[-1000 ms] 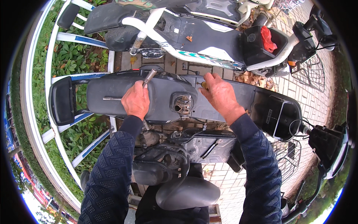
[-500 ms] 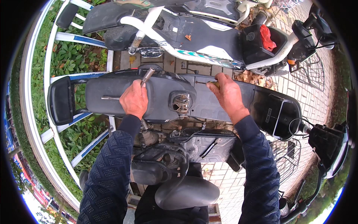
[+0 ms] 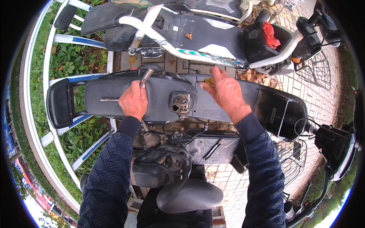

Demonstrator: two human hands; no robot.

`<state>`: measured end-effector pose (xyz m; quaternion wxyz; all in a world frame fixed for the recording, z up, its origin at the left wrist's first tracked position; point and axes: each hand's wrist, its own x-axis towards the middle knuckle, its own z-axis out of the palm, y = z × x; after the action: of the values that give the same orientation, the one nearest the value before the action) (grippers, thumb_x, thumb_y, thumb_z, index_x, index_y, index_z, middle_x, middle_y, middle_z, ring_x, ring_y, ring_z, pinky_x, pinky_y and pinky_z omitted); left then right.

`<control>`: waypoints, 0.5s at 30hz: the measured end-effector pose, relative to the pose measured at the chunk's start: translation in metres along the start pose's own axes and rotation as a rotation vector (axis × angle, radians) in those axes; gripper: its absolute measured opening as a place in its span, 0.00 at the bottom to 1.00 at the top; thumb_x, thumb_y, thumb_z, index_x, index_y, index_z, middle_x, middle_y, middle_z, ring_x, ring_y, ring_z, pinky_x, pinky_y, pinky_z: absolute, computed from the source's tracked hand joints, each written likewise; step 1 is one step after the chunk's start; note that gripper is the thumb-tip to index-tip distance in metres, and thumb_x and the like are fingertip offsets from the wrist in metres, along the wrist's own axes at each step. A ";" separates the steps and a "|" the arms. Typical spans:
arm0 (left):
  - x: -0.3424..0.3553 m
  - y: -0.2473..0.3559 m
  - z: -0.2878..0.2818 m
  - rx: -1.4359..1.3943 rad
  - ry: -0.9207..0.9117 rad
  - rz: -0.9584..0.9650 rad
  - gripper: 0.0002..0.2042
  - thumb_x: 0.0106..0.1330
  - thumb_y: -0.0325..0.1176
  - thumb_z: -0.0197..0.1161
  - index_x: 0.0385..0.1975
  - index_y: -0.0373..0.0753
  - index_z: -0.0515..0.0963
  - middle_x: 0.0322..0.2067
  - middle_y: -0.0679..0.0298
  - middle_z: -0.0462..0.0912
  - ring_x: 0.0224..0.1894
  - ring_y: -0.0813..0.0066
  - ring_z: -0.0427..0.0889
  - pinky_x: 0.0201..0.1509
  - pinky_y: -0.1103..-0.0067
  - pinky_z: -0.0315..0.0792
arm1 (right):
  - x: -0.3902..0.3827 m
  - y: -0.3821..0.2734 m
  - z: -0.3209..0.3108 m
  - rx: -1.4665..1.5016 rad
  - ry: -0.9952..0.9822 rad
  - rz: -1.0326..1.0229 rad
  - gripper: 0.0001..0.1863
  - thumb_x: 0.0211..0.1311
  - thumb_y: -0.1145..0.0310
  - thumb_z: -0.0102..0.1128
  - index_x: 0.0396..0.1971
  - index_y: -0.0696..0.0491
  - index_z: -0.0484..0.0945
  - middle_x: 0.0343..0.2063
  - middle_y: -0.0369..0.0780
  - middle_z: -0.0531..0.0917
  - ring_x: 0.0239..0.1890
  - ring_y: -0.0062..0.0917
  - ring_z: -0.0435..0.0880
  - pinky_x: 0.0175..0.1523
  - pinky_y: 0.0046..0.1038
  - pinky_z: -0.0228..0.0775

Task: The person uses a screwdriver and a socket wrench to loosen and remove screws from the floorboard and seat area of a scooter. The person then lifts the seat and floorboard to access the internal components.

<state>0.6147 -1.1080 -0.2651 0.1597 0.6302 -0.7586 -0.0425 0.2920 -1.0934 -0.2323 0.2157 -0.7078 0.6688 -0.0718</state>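
Observation:
My left hand [image 3: 133, 100] is wrapped round a three-armed metal socket wrench [image 3: 146, 76], above the dark grey rear seat [image 3: 100, 89] of an electric scooter. Its arms stick out from the fist toward the far side, the left and the near side. My right hand [image 3: 228, 93] grips a screwdriver [image 3: 208, 81] by its yellowish handle. The screwdriver points left over the scooter's flat grey floorboard [image 3: 207, 108]; fingers cover part of it, and I cannot tell whether the tip touches. Between my hands stands a bare metal seat-post clamp [image 3: 181, 103].
Beyond is a white-framed scooter [image 3: 213, 38] with a red bag [image 3: 270, 36] in its front box. On the near side lie another scooter's footboard [image 3: 211, 148] and saddle [image 3: 190, 195]. A white and blue metal fence [image 3: 48, 85] borders plants at left. Dry leaves [image 3: 262, 79] litter the paving.
My right hand has shifted left over the floorboard with the screwdriver, and its back has turned more upward. My left hand keeps hold of the socket wrench, nearly still.

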 end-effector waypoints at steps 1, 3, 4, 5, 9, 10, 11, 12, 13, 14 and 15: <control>0.000 0.000 0.000 0.005 0.002 0.008 0.05 0.71 0.35 0.64 0.40 0.44 0.76 0.28 0.60 0.83 0.32 0.56 0.84 0.36 0.63 0.76 | 0.002 -0.001 0.001 -0.057 -0.027 0.044 0.13 0.68 0.66 0.66 0.46 0.54 0.73 0.38 0.50 0.84 0.37 0.47 0.87 0.40 0.43 0.79; -0.001 -0.001 0.000 0.020 0.004 0.019 0.05 0.71 0.35 0.64 0.40 0.44 0.76 0.28 0.60 0.84 0.32 0.56 0.84 0.36 0.63 0.76 | 0.007 0.002 0.001 -0.168 -0.122 0.152 0.14 0.68 0.66 0.66 0.47 0.53 0.73 0.38 0.50 0.84 0.37 0.46 0.87 0.39 0.43 0.79; -0.001 -0.001 0.000 0.015 0.006 0.022 0.05 0.71 0.35 0.64 0.40 0.44 0.76 0.28 0.60 0.84 0.32 0.56 0.84 0.36 0.62 0.76 | 0.006 0.003 0.001 -0.164 -0.088 0.083 0.13 0.68 0.65 0.66 0.46 0.53 0.73 0.37 0.49 0.84 0.36 0.44 0.87 0.39 0.42 0.80; -0.001 -0.001 0.000 0.013 0.012 0.025 0.05 0.71 0.35 0.64 0.40 0.44 0.76 0.28 0.60 0.84 0.32 0.56 0.84 0.36 0.62 0.76 | 0.006 0.007 0.000 -0.158 0.002 -0.024 0.13 0.68 0.65 0.66 0.44 0.54 0.73 0.36 0.48 0.83 0.34 0.43 0.87 0.38 0.41 0.80; 0.000 -0.001 0.001 0.017 0.015 0.019 0.05 0.72 0.35 0.63 0.40 0.45 0.76 0.28 0.60 0.83 0.32 0.56 0.84 0.36 0.62 0.76 | -0.002 0.019 -0.003 -0.063 0.045 -0.264 0.14 0.68 0.67 0.67 0.47 0.54 0.73 0.40 0.48 0.85 0.38 0.45 0.87 0.40 0.42 0.79; 0.000 -0.001 0.001 0.017 0.017 0.019 0.05 0.72 0.35 0.63 0.40 0.45 0.76 0.28 0.60 0.83 0.32 0.56 0.84 0.36 0.62 0.76 | -0.005 0.020 -0.003 -0.019 0.076 -0.268 0.14 0.67 0.67 0.67 0.47 0.54 0.74 0.40 0.48 0.85 0.38 0.46 0.87 0.41 0.43 0.79; 0.000 -0.001 0.001 0.017 0.015 0.015 0.05 0.72 0.35 0.63 0.40 0.44 0.76 0.28 0.60 0.83 0.32 0.56 0.84 0.36 0.62 0.76 | -0.007 0.020 -0.003 0.025 0.107 -0.273 0.14 0.67 0.67 0.67 0.47 0.54 0.74 0.39 0.48 0.85 0.38 0.46 0.86 0.41 0.43 0.79; 0.000 -0.001 0.001 0.017 0.009 0.009 0.05 0.72 0.36 0.63 0.40 0.44 0.76 0.28 0.60 0.83 0.32 0.56 0.84 0.36 0.62 0.76 | -0.009 0.019 -0.002 0.072 0.140 -0.270 0.14 0.67 0.67 0.68 0.47 0.54 0.74 0.39 0.47 0.85 0.38 0.46 0.86 0.42 0.43 0.79; 0.000 0.000 0.001 0.020 0.008 0.010 0.05 0.72 0.36 0.63 0.40 0.44 0.76 0.28 0.60 0.83 0.32 0.56 0.84 0.36 0.62 0.76 | -0.010 0.017 0.000 0.071 0.148 -0.218 0.14 0.67 0.66 0.68 0.45 0.54 0.74 0.38 0.47 0.84 0.37 0.45 0.87 0.41 0.43 0.79; 0.000 0.000 0.001 0.023 0.005 0.007 0.05 0.72 0.36 0.63 0.40 0.44 0.76 0.28 0.60 0.83 0.32 0.56 0.84 0.36 0.63 0.76 | -0.010 0.014 0.002 0.072 0.159 -0.158 0.13 0.67 0.65 0.67 0.44 0.54 0.74 0.37 0.47 0.84 0.36 0.44 0.87 0.41 0.42 0.80; 0.000 0.000 0.001 0.025 0.003 0.005 0.05 0.72 0.36 0.63 0.40 0.44 0.76 0.28 0.60 0.83 0.32 0.56 0.84 0.36 0.63 0.76 | -0.009 0.012 0.003 0.068 0.136 -0.074 0.13 0.67 0.64 0.67 0.42 0.54 0.74 0.35 0.47 0.84 0.35 0.43 0.87 0.40 0.41 0.80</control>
<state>0.6149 -1.1078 -0.2658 0.1529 0.6303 -0.7604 -0.0318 0.2815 -1.0840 -0.2384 0.1910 -0.7180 0.6523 -0.1501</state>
